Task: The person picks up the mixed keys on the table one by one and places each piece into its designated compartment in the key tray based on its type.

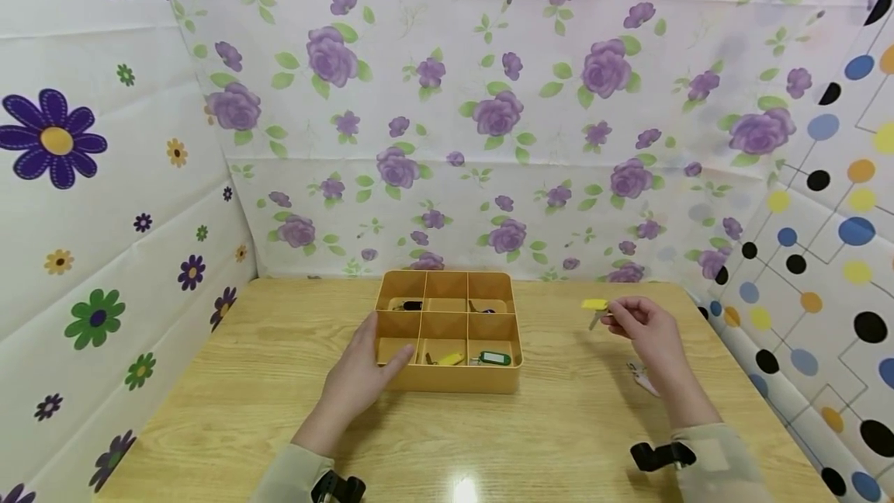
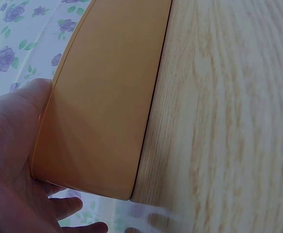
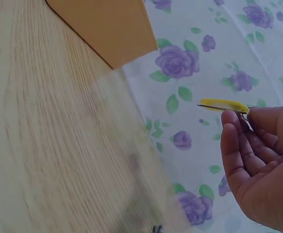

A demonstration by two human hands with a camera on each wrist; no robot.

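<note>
A tan six-compartment organizer box (image 1: 450, 380) stands on the table. My left hand (image 1: 363, 371) holds its front left corner, thumb over the front rim and fingers along the left side. Off to the right of the box, my right hand (image 1: 646, 328) pinches a key with a yellow tag (image 1: 594, 304) above the table; in the right wrist view the yellow tag (image 3: 224, 105) juts out past the fingertips. Inside the box lie a black-tagged key (image 1: 412, 306) at back left, a dark-tagged key (image 1: 483, 310) at back right, a yellow-tagged key (image 1: 450, 359) at front middle and a green-tagged key (image 1: 494, 358) at front right.
Under my right wrist, a silver key with a whitish tag (image 1: 643, 379) lies on the wooden table (image 1: 559, 425), partly hidden by the forearm. Flower-patterned cloth (image 1: 447, 200) hangs along the back edge, with more patterned cloth at both sides.
</note>
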